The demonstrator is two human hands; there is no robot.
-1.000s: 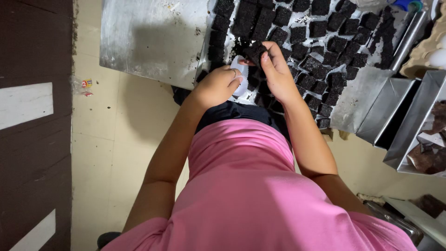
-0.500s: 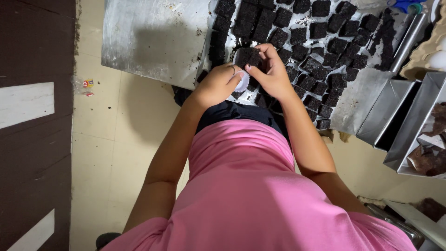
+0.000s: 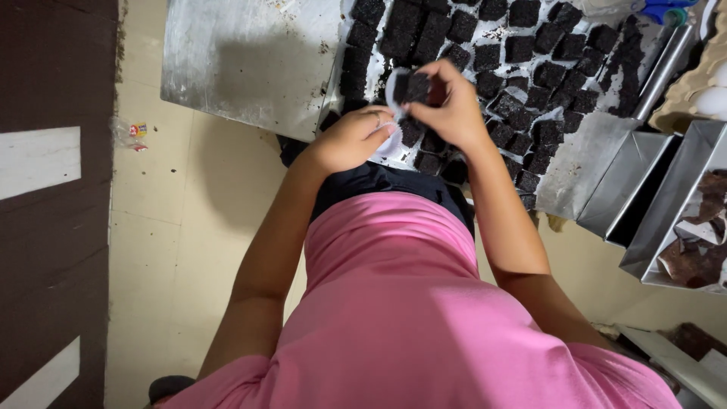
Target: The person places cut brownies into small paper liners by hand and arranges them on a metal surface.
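Between right hand (image 3: 453, 106) fingertips, dark brownie square (image 3: 416, 87)

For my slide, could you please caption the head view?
Right hand holds a dark square cake; left hand holds a white cup.

Single head view, looking steeply down past the wearer's chest onto the steel table (image 3: 250, 60); table edge lies close below, floor visible to its left side.
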